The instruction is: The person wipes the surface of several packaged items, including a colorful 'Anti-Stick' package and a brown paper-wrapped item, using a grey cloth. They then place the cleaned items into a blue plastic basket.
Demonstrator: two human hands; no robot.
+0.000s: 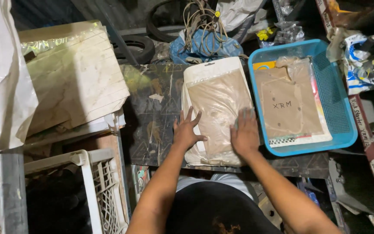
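Two bare hands press flat on a clear plastic bag with brown card sheets inside and a white top edge (218, 108). The bag lies on a dark board with a worn pattern (152, 108), in the middle of the view. The left hand (186, 131) rests on the bag's left edge with its fingers spread wide, holding nothing. The right hand (244, 133) lies on the bag's lower right part, fingers out flat and closer together; it looks a bit blurry, so the fingertips are hard to see.

Just to the right of the bag sits a blue plastic tray with mesh sides (340, 117), and it holds more bagged brown sheets. To the left lies a pale marble-look slab (74, 78). A white plastic crate (96, 182) stands at the lower left.
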